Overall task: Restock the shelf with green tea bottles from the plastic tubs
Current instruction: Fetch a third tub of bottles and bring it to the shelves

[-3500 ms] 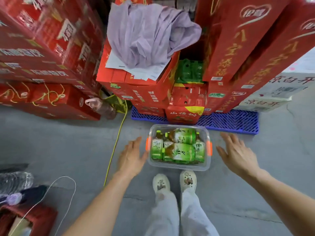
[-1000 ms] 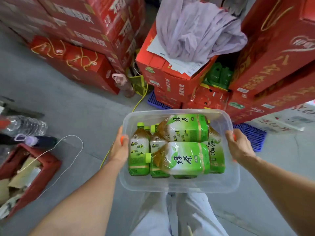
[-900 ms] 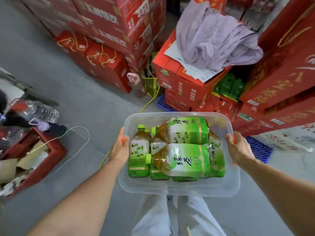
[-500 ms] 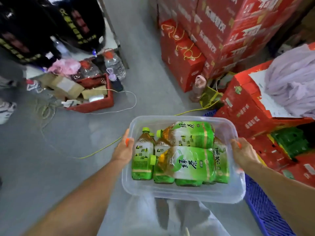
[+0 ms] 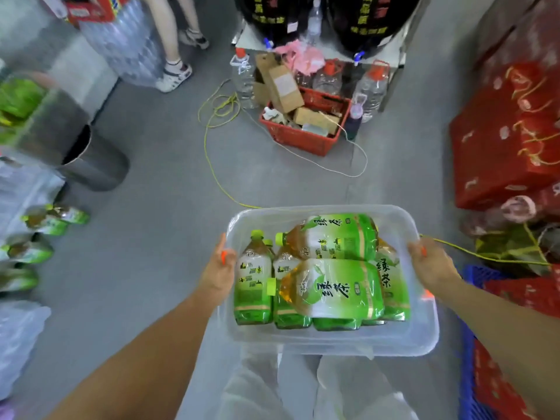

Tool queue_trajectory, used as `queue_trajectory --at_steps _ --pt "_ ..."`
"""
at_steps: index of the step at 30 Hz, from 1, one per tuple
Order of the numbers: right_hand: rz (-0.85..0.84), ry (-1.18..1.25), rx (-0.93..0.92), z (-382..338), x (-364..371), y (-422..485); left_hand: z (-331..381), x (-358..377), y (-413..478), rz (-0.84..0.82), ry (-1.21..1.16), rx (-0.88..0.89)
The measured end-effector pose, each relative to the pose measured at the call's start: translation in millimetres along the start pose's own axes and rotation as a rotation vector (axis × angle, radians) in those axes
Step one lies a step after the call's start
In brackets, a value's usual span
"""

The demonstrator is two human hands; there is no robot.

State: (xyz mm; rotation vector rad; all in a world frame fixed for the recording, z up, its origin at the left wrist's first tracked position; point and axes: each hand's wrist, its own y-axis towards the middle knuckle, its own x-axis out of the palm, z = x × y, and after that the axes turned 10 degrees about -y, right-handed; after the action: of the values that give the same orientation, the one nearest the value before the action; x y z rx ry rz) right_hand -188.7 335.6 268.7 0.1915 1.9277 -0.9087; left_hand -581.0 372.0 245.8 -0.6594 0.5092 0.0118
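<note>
While the plastic tub (image 5: 333, 344) hung above the floor (image 5: 166, 192) in the head view, the left hand (image 5: 219, 274) gripped its left end and the right hand (image 5: 430, 265) its right end. All the green tea bottles (image 5: 330, 286) lay inside; judging by that, shelving had not begun.

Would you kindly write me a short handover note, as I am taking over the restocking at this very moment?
Left hand grips the tub at its left end; right hand grips its right end.
The tub is held up in front of the body, off the floor, and is full of green tea bottles: some upright, two lying across the top.
Done: tub picked up.
Left: carry it to the shelf, which is not clearly in view, and set out every bottle.
Mind the yellow cord on the floor ahead.
</note>
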Motion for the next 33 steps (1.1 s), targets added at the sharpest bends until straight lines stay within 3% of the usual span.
queue_trajectory --at_steps 7,14,21,29,33 --pt "-0.084 -0.126 -0.208 -176.1 65.8 -12.7 -99.8 -150.6 36.1 0.094 -0.071 -0.111" --pt "-0.142 -0.234 -0.387 -341.9 142.5 -36.8 -160.3 -279.5 48.7 0.3 -0.217 -0.208" --pt "-0.203 -0.373 -0.589 -502.6 203.0 -47.8 -214.2 -355.6 63.4 0.435 -0.462 -0.375" --pt "-0.243 -0.425 -0.787 -703.6 310.1 -79.6 -280.1 -485.0 120.7 0.603 -0.62 -0.394" --pt "-0.253 -0.441 -0.859 -779.3 364.6 -112.3 -310.1 -551.7 136.0 0.656 -0.611 -0.483"
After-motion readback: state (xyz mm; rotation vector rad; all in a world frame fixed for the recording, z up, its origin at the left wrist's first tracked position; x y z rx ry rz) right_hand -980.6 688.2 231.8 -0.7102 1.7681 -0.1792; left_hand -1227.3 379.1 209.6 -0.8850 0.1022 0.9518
